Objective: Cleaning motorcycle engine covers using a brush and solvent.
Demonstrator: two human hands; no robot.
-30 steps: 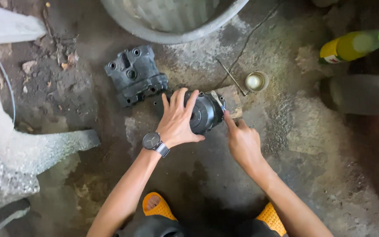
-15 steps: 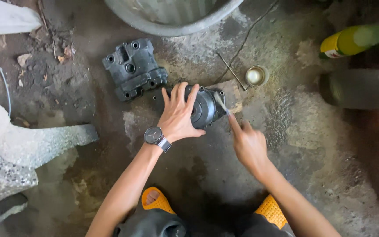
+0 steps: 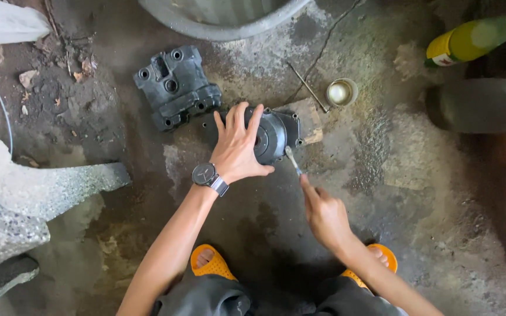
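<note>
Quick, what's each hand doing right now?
Left hand: open, fingers spread, pressing flat on the dark round metal engine cover.
Right hand: closed around a small thin-handled brush, tip at the cover.

Stained, oil-darkened concrete floor (image 3: 417, 175), crack running at far middle. On it:
- round dark engine cover (image 3: 276, 133), centre, resting partly on small wood block (image 3: 311, 120)
- black finned engine casting (image 3: 175, 86), just left of cover
- grey basin (image 3: 224, 17), far middle
- small round tin (image 3: 342, 92) and thin metal rod (image 3: 307, 86), right of block
- yellow-green bottle (image 3: 475, 38), far right
- dry leaves (image 3: 30, 76), far left
</note>
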